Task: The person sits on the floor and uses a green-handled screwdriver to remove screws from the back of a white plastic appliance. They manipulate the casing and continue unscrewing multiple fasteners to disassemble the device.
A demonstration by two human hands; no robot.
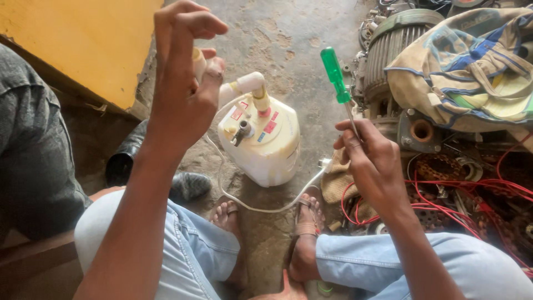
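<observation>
On the concrete floor between the feet, the white tank [261,141] is sitting; the left hand [183,83] is pinching a cream fitting [199,62], the right hand [372,161] gripping a green screwdriver [336,78], red wires [472,194] and a ribbed motor [388,50] crowding alongside

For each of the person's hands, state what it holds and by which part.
The right hand holds a green-handled screwdriver by its metal shaft. The left hand pinches a small cream part in its fingertips; which part cannot be told.
</observation>
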